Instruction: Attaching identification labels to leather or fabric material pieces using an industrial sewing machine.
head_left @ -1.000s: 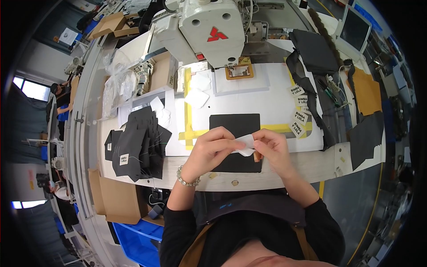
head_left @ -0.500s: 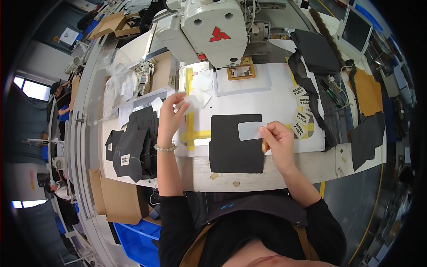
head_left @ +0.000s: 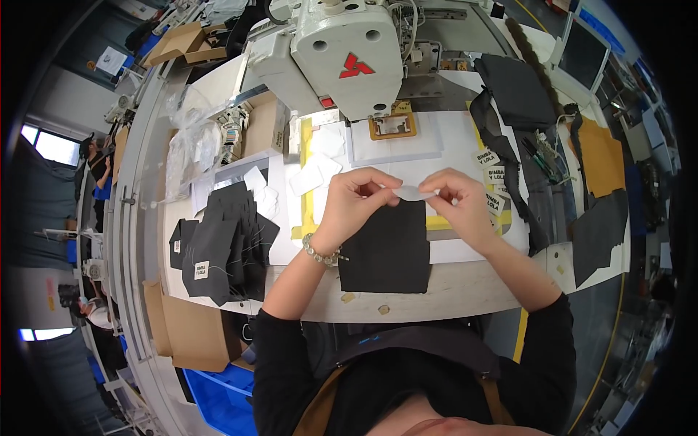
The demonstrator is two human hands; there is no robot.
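A small white translucent sheet (head_left: 412, 194) is stretched between my two hands, above the top edge of a black fabric panel (head_left: 384, 251). My left hand (head_left: 358, 202) pinches its left end between thumb and forefinger. At the right end, my right hand (head_left: 467, 207) pinches it the same way, the other fingers curled. The sheet is seen at a slant and looks bent. Below my hands the panel lies flat near the table's front edge. White paper-like pieces (head_left: 307, 176) lie left of it, beyond my left hand.
The sewing machine head (head_left: 345, 62) rises at the back, over an orange-brown frame (head_left: 392, 126). Dark fabric pieces (head_left: 227, 247) are heaped at left. Printed labels (head_left: 494, 174) lie at right, beside a dark strip (head_left: 502, 138). A cardboard box (head_left: 267, 125) stands back left.
My left hand has come from the white pieces to the middle and now pinches the sheet. The right hand has raised the sheet slightly off the panel and tilted it.
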